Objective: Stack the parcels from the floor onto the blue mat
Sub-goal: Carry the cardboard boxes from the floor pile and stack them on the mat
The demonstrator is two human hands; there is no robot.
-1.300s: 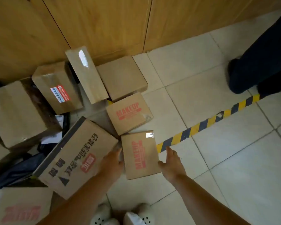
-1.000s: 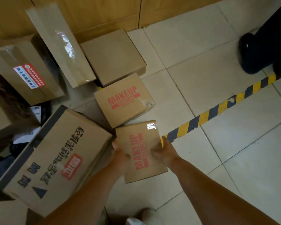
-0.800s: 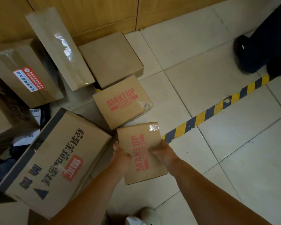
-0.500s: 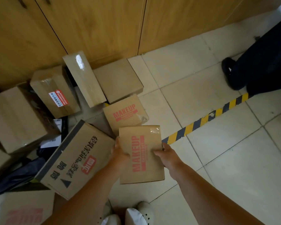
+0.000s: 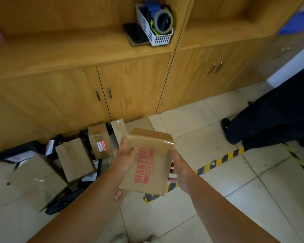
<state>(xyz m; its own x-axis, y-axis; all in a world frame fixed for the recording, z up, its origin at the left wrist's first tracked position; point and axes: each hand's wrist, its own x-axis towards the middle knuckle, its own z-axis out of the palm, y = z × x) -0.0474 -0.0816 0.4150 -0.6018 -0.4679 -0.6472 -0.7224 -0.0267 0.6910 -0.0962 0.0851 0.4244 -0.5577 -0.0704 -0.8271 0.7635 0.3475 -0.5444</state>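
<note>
The MAKEUP parcel (image 5: 147, 163) has come up off the floor and now sits at centre frame, the left hand (image 5: 125, 155) and right hand (image 5: 180, 170) clasping its sides. The blue mat isn't in view; carrying comes next.

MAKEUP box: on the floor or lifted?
Lifted. Left hand and right hand grip the MAKEUP box by its sides, above the floor tiles.

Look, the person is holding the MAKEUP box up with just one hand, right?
Not quite. The head view shows both hands on the MAKEUP box: the left hand grips one side and the right hand the other. It is held up off the floor.
</note>
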